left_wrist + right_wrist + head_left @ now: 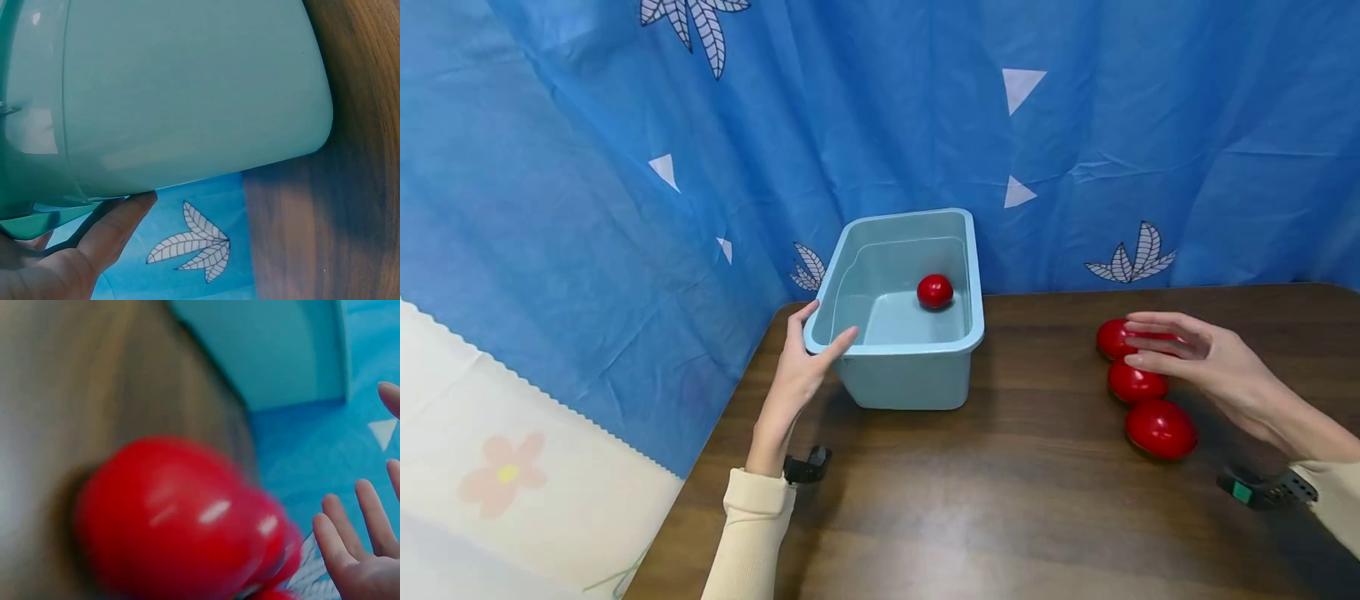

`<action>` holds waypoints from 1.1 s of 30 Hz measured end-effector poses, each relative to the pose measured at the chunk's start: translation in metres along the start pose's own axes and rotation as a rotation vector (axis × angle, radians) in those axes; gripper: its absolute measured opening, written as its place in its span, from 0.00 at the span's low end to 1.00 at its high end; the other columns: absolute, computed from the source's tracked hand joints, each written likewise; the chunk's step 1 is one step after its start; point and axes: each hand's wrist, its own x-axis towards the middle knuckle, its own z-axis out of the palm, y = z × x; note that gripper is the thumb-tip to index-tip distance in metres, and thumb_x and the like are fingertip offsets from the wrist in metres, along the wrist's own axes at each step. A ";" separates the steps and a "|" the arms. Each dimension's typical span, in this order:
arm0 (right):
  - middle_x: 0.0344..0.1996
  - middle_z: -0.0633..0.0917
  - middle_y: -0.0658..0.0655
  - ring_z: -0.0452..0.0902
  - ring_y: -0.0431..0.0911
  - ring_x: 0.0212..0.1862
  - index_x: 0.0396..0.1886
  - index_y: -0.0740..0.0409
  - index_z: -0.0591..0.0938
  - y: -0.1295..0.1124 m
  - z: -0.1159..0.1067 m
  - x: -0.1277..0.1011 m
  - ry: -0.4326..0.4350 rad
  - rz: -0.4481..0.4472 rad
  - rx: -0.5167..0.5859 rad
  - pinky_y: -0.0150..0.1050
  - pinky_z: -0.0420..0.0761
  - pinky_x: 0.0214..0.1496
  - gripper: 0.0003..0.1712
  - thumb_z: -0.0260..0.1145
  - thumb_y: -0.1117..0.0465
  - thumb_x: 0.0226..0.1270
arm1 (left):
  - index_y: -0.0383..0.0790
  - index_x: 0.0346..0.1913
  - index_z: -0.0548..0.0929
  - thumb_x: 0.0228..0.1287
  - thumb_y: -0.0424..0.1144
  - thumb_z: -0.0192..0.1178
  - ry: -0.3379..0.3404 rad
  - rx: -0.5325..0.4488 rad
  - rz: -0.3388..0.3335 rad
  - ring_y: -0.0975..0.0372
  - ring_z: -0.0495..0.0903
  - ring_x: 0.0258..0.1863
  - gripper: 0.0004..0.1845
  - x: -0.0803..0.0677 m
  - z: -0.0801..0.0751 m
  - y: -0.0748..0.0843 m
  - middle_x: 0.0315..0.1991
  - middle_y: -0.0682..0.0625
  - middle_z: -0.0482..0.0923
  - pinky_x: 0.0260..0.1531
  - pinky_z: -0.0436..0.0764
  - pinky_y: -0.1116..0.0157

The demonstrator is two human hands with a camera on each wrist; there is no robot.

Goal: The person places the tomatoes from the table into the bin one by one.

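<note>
Looking down from head height, we see a dark wooden table (1000, 517) with two cream sleeves reaching onto it from the near edge. Nearest on the right lies a row of three glossy red egg-shaped objects: the closest (1161, 429), the middle one (1135, 384) just beyond it, and the farthest (1114, 337) partly hidden. Our right hand (1195, 354) hovers over the far end of this row, fingers straight and slightly spread, gripping nothing; we cannot tell whether the fingertips touch the farthest egg. The right wrist view shows the red shapes as a blur with the open fingers (359, 540) beside them. On the left, our left hand (801, 367) rests on the near left corner of a pale blue plastic tub (910, 379), thumb over the rim and fingers straight along the outer wall; the left wrist view shows a finger (115, 228) pressed under the rim. Inside the tub, towards its back right, sits a fourth red egg (935, 292). Behind everything hangs a blue curtain (880, 125) printed with white leaves and triangles.
</note>
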 end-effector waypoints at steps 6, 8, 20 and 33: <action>0.56 0.77 0.26 0.77 0.20 0.51 0.74 0.44 0.71 0.032 0.001 -0.041 0.099 0.015 -0.125 0.19 0.78 0.43 0.31 0.67 0.64 0.76 | 0.45 0.82 0.53 0.68 0.55 0.70 -0.001 0.002 0.016 0.48 0.64 0.74 0.50 0.001 -0.004 -0.003 0.78 0.41 0.57 0.73 0.65 0.44; 0.56 0.76 0.24 0.76 0.18 0.51 0.74 0.46 0.71 0.038 0.006 -0.048 0.100 0.018 -0.148 0.21 0.80 0.42 0.32 0.69 0.64 0.74 | 0.45 0.83 0.52 0.68 0.55 0.69 0.006 0.006 0.017 0.48 0.64 0.73 0.50 0.000 -0.007 -0.003 0.78 0.41 0.57 0.73 0.65 0.43; 0.60 0.75 0.46 0.64 0.11 0.46 0.73 0.60 0.72 0.060 0.025 -0.067 0.160 0.077 -0.359 0.15 0.75 0.41 0.39 0.77 0.54 0.67 | 0.46 0.83 0.52 0.68 0.56 0.69 -0.006 0.004 0.004 0.47 0.63 0.74 0.50 -0.001 -0.003 -0.002 0.78 0.41 0.57 0.73 0.65 0.42; 0.61 0.72 0.57 0.69 0.14 0.45 0.70 0.58 0.75 0.070 0.034 -0.066 0.197 0.023 -0.336 0.16 0.77 0.41 0.37 0.80 0.59 0.63 | 0.46 0.82 0.53 0.68 0.56 0.69 -0.008 0.005 0.004 0.47 0.65 0.73 0.50 -0.001 -0.003 -0.004 0.78 0.41 0.58 0.72 0.66 0.42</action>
